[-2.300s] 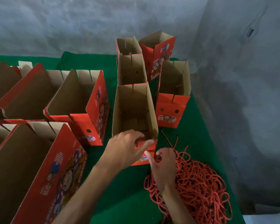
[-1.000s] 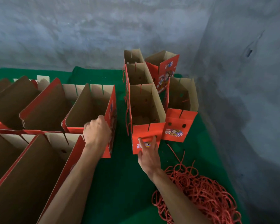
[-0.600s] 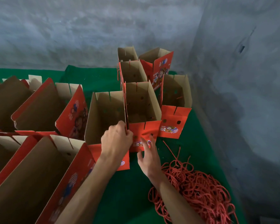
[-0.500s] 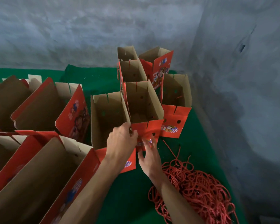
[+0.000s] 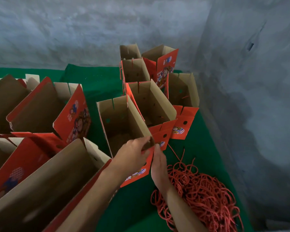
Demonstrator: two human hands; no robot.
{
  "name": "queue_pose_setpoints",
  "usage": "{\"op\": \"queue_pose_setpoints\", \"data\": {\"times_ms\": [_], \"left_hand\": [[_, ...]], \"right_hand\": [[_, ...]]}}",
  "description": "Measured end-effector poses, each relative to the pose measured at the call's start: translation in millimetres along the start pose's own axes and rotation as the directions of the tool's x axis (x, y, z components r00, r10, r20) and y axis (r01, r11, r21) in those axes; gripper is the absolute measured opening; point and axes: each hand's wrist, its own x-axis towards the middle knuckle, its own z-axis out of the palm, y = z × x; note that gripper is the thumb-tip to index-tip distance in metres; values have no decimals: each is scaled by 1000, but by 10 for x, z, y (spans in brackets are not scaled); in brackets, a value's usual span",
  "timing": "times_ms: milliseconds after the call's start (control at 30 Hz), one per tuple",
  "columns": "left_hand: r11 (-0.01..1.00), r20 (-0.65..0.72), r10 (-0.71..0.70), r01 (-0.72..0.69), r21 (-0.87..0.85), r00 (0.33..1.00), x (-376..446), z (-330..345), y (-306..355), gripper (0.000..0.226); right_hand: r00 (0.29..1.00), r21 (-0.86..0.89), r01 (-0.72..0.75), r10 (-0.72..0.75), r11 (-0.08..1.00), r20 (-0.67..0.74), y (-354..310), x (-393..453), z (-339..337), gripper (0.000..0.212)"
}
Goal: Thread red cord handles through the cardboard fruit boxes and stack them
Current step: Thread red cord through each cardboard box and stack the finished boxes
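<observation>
Left grip (image 5: pixel 132 153) on box (image 5: pixel 122 121), print unreadable.

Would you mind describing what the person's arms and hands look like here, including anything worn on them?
Both forearms are bare right down to the frame's lower edge, with no sleeve in view. The left hand and the right hand wear no gloves, and no watch, ring, bracelet or marking shows on either wrist or hand. The lighting is dim, so finer details cannot be made out.

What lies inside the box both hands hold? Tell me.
The box shows bare brown walls, punched holes, and no cord that I can see. Its floor is dim, and the left hand hides the near corner.
</observation>
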Motion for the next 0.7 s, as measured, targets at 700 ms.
{"op": "queue_pose_setpoints", "data": {"times_ms": [700], "left_hand": [[712, -371, -410, 547, 440, 833, -662, -357, -476, 63]], "right_hand": [[987, -121, -88, 71, 989, -143, -425, 68, 286, 45]]}}
